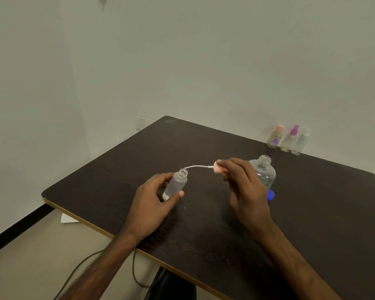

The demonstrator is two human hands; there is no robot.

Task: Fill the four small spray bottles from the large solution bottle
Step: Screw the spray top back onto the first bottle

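Note:
My left hand grips a small clear spray bottle that stands uncapped on the dark table, with a little liquid at its bottom. My right hand pinches a pink spray cap. The cap's thin white dip tube curves left, its tip at the small bottle's mouth. Behind my right hand stands the large clear solution bottle, open at the top. Its blue cap lies on the table beside it. Three more small spray bottles stand capped in a row at the far edge.
The table's left and near edges are close to my arms. A wall runs right behind the table. A wall socket is by the table's far corner. On the floor lie a cable and a white paper.

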